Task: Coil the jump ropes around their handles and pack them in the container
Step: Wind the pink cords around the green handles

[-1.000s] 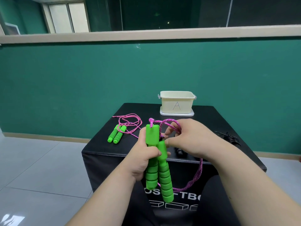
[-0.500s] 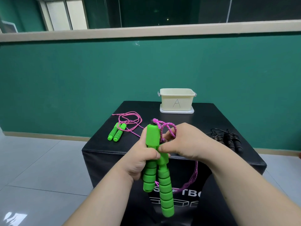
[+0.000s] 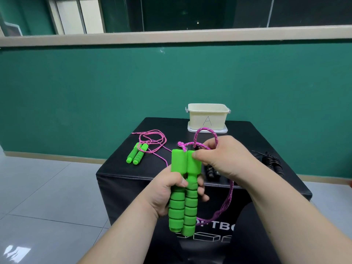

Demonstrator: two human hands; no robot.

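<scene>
- While the left hand [image 3: 171, 193] grips both green handles [image 3: 181, 162] together and upright, the right hand [image 3: 222, 159] pinches the pink rope [image 3: 226, 202] just above their tops, w/ its thumb pressed on the rt handle's head.
- Rope: a small loop stands up over the right hand. The rest hangs in a long slack bight under the rt wrist, in front of the table [image 3: 122, 168]. No turns on the handles that I can see.
- Step, as I judge it: start of coiling rope no. 1, w/ the first wrap being set.
- Next move prob. calls for carrying the pinched cord round both handles under tension, keeping the left grip firm so the pair doesn't split, and feeding slack up bit by bit.
- Count, green-handled ropes: 2. One is in hand; the second rope [image 3: 137, 156] lies uncoiled on the table's left part.
- Count, black rope [image 3: 270, 162]: 1 for sure, at rt. Black bits just behind the hands may be its handles or another rope, can't tell.
- Container [image 3: 208, 116]: 1, cream, marked "A", at the table's far edge, on what looks like its lid [image 3: 222, 130]. Inside not visible.
</scene>
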